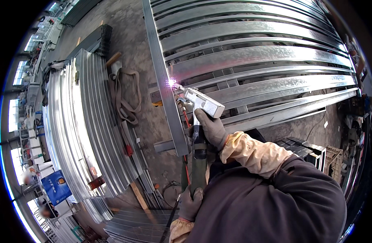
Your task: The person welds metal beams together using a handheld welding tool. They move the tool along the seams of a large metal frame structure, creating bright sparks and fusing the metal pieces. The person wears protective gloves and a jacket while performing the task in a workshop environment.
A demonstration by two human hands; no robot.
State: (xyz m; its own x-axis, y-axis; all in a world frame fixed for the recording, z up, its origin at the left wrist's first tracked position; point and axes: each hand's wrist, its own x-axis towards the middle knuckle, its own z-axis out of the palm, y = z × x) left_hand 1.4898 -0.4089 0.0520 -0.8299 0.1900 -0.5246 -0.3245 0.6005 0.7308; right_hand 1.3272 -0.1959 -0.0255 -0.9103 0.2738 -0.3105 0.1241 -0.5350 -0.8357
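My right hand (212, 127), in a grey glove, is closed around the black grip of a silver handheld welding gun (205, 102). The gun's nozzle points left at a bright violet-white weld spark (171, 82) on an upright steel rail (166, 87). Long galvanized steel slats (255, 56) run rightward from that rail. Below the gun, my left hand (190, 204), also gloved, wraps around the dark green sleeved cable (199, 173) trailing from the grip. A red hose (187, 162) hangs beside that cable. The spark's glare hides the exact contact point.
At left lies a stack of shiny metal profiles (90, 121), with a blue box (56, 187) at its near end. A webbing strap (131, 97) is looped on the concrete floor. Black tubes (301, 149) and a wire crate (334, 162) stand at right.
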